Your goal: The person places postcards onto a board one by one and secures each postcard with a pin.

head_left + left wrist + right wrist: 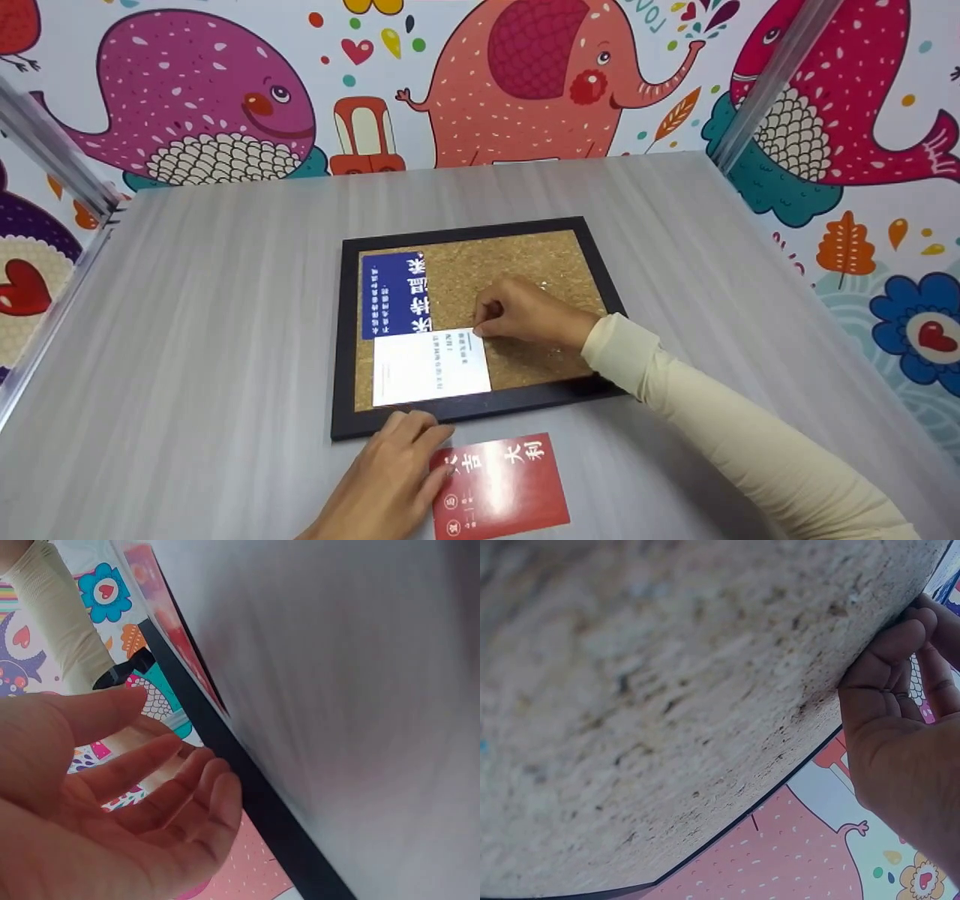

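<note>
- A person is working at a grey desk (pixel 187 315), with a black-framed cork board (pixel 517 262) lying flat in the middle of it so that cards can be fixed on from above.
- The right hand (pixel 525 311) is resting on the cork, its fingers (pixel 487 319) clenched into a pinch at the top right corner of a white card (pixel 429 367); whatever small thing is being pinched there is too small to make out.
- The white card is lying inside the frame at the board's lower left, just below a blue card (pixel 394 294) that is already sitting in the upper left corner; the two are touching edge to edge.
- The left hand (pixel 390 480) is lying on the desk just in front of the frame's near edge, fingers relaxed and straight, their tips resting on the left edge of a red card (pixel 499 487), apparently keeping it from sliding.
- The red card is lying on the desk outside the frame, near the person.
- A bright cartoon wall of whales (pixel 202 105) and an elephant (pixel 540 82) is standing behind the desk.
</note>
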`<action>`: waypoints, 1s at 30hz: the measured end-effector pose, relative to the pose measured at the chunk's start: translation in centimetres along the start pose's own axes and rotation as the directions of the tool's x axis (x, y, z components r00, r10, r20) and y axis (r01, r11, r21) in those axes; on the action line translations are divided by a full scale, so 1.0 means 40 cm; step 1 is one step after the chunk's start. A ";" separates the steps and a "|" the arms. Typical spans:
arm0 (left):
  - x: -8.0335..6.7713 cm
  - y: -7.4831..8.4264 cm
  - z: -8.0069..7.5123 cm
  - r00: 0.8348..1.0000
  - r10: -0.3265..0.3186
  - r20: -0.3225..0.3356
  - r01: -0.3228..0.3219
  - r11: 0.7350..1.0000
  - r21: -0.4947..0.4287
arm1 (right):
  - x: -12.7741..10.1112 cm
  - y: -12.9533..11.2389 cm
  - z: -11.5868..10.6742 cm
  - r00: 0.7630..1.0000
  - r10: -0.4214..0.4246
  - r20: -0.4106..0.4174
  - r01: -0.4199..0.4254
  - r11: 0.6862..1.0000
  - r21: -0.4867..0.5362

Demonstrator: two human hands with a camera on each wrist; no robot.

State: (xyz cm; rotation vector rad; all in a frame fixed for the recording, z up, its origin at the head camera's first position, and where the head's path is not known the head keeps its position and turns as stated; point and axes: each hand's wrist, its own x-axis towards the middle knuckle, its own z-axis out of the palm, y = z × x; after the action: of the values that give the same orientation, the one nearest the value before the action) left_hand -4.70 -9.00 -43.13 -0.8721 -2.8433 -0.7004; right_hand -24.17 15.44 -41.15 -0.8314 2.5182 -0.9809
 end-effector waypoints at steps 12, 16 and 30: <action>-0.003 0.007 0.015 0.994 -0.017 0.105 0.012 0.999 0.047 | 0.000 0.001 0.003 1.000 0.021 -0.003 -0.021 1.000 -0.014; -0.003 0.011 0.018 0.989 -0.022 0.149 0.012 0.997 0.070 | -0.001 -0.003 0.001 1.000 0.018 -0.001 -0.018 1.000 -0.003; -0.001 0.021 0.026 0.976 0.026 0.216 -0.063 0.984 0.166 | -0.004 0.001 0.000 1.000 0.016 -0.003 -0.016 1.000 0.008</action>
State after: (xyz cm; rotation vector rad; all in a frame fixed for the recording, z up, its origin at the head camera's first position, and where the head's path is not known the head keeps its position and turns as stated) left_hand -4.15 -7.92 -43.72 -1.0360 -3.0008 -0.3673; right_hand -24.04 15.56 -41.17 -0.8068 2.5173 -0.9872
